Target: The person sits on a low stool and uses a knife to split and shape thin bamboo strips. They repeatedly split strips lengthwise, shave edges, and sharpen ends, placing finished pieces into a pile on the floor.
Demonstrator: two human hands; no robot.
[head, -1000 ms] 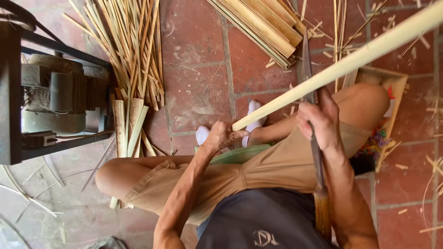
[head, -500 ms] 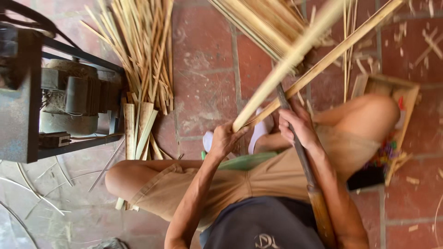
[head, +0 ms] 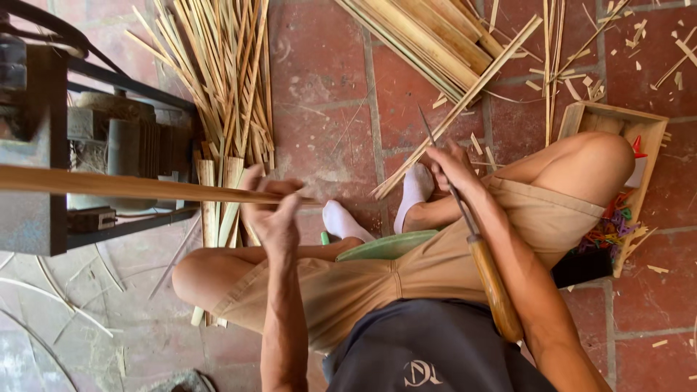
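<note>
I sit with bent legs in khaki shorts and white socks on a brick floor. My left hand (head: 272, 210) grips one end of a long bamboo strip (head: 109, 185) that runs level out to the left, across the machine. My right hand (head: 454, 167) holds a long knife (head: 465, 218); its thin blade points up and away, and its wooden handle (head: 495, 290) lies along my forearm. A second bamboo strip (head: 472, 91) slants from beside my right hand up to the right. Whether that hand also holds it I cannot tell.
A black-framed machine (head: 43, 145) stands at the left. A fan of thin bamboo strips (head: 225, 80) lies beyond my left knee, and stacked slats (head: 428, 36) lie at the top. A wooden box (head: 617, 123) with small coloured items sits by my right knee. Chips litter the bricks.
The single bamboo piece held up to the right has parted in two. My left hand has swung one strip over to the left; the other strip stays slanted by my right hand.
</note>
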